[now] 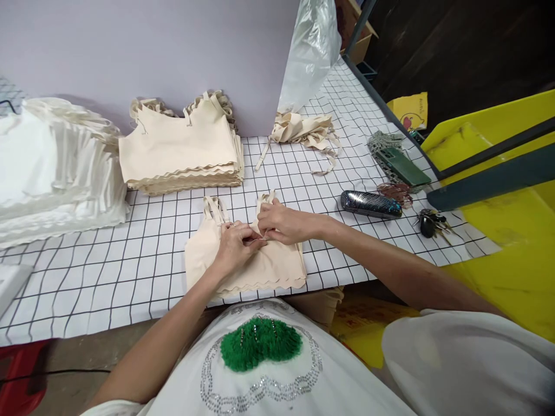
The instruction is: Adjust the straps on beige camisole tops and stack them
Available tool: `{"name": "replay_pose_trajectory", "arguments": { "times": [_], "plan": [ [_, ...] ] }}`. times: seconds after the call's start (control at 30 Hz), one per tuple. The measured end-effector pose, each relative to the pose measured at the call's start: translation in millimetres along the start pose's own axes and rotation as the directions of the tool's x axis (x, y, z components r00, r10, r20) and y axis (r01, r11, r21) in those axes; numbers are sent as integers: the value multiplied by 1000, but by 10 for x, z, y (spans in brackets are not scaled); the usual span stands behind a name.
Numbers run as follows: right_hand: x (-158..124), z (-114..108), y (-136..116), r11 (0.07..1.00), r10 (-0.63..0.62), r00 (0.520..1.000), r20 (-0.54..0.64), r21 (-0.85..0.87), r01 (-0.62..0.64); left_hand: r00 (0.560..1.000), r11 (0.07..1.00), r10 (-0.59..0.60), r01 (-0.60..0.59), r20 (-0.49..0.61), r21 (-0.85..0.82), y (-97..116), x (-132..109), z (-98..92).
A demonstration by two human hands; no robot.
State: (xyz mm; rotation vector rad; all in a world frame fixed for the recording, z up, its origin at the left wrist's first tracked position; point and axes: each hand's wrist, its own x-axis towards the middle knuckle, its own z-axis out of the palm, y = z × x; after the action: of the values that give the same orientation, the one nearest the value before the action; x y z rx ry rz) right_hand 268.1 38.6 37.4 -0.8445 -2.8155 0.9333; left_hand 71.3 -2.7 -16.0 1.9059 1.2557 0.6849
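Observation:
A beige strappy camisole top [273,266] with a wavy hem lies flat at the table's front edge, its looped straps pointing away from me. My left hand [236,245] rests on its upper middle, thumb and fingers pinching the fabric at the neckline. Close by on the right, my right hand [281,222] is closed in a pinch at the same neckline, near the right strap. A thin pale bit, perhaps thread or strap, shows between the fingertips; I cannot tell which.
Behind lie a stack of beige tops [182,147], a white garment pile [65,167] and bundled beige straps [303,130]. On the right are a dark patterned case [370,204], a green phone [403,166] and keys [431,224]. A checked cloth [156,248] covers the table.

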Motion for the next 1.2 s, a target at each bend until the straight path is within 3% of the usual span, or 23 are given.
{"name": "replay_pose_trajectory", "arguments": {
  "times": [0.3, 0.77, 0.97, 1.1, 1.2],
  "plan": [
    [23, 34, -26, 1000, -7, 1000, -5, 5, 7, 1000, 1000, -1, 1, -3, 7, -35, 5, 10],
    [57, 159, -6, 999, -22, 994, -109, 22, 25, 999, 1000, -5, 6, 36, -23, -13, 35, -33],
    [125, -212, 184, 980, 184, 982, -45, 80, -180, 993, 996, -55, 61, 104, -62, 41, 81, -72],
    [222, -507, 301, 968, 250, 960, -129, 23, -249, 982, 996, -75, 82, 174, -34, 86, 119, -114],
    [275, -593, 357, 966, 239, 952, -191, -53, -253, 978, 997, -79, 79, 192, 9, 93, 149, -119]
  ]
}}
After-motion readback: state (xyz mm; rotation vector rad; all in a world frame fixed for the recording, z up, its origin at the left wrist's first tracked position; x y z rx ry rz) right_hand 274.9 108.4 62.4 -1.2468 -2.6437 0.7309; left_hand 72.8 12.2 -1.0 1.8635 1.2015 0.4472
